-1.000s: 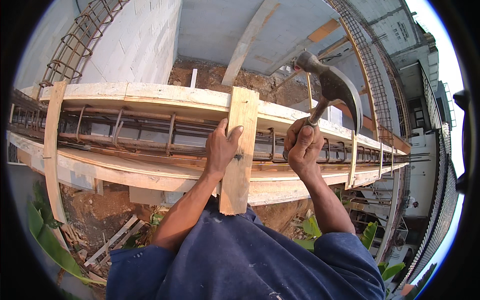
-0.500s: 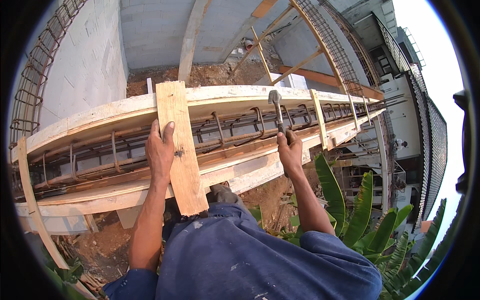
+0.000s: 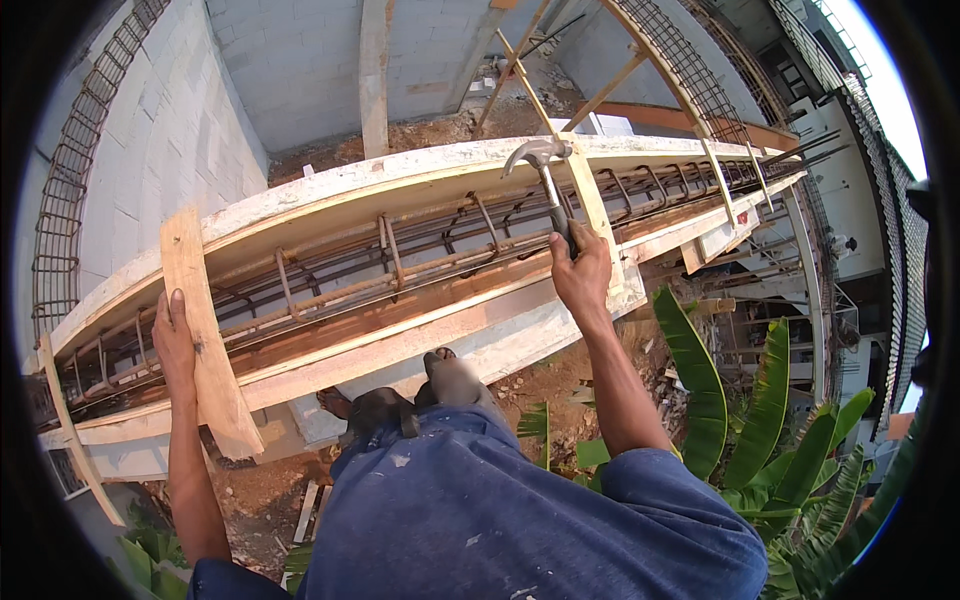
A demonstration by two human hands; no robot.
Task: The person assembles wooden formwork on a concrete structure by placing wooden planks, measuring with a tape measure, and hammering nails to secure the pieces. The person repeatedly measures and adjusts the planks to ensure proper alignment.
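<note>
My left hand (image 3: 175, 345) grips the left edge of a short, wide wooden board (image 3: 212, 335), thumb up. The board lies crosswise over the open top of a long timber formwork (image 3: 300, 388), its near end jutting past the front side. Inside the trough runs a cage of steel reinforcing bars (image 3: 395, 262). Wrapped round the dark handle of a claw hammer (image 3: 540, 154), my right hand (image 3: 583, 268) holds it upright, head at the top. The hammer is beside a narrow wooden crosspiece (image 3: 592, 200) that spans the formwork further right.
My feet (image 3: 445, 362) are close to the formwork's near side, with bare soil lower down. Banana leaves (image 3: 695, 385) rise at the right. Grey block walls (image 3: 290, 75) stand beyond, and a rebar cage (image 3: 75, 190) runs upright at far left. More narrow crosspieces (image 3: 718, 182) bridge the formwork.
The board has shifted left along the formwork with my left hand. The hammer has turned so its head shows side-on, near the crosspiece. My view has also shifted.
</note>
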